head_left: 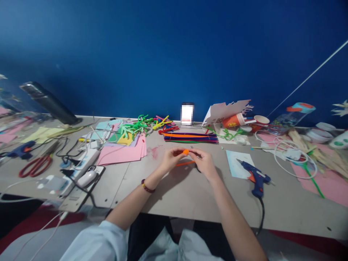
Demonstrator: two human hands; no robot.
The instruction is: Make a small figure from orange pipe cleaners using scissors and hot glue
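Observation:
Both hands meet over the middle of the table, around an orange pipe cleaner (pixel 186 164). Part of it is bunched into a small orange lump between the fingertips, and a straight length runs below the hands. My left hand (pixel 173 158) is closed on the lump from the left, with a dark beaded bracelet on the wrist. From the right, my right hand (pixel 203 162) pinches the same orange piece. Something small and dark shows just under the right fingers, too hidden to make out. Behind the hands lies a bundle of coloured pipe cleaners (pixel 190 137).
A blue glue gun (pixel 258 178) lies at the right beside a light blue card (pixel 233 165). Pink paper (pixel 119 154), red-handled scissors (pixel 36 165) and a power strip (pixel 81 168) are at the left. A phone (pixel 187 114) stands at the back.

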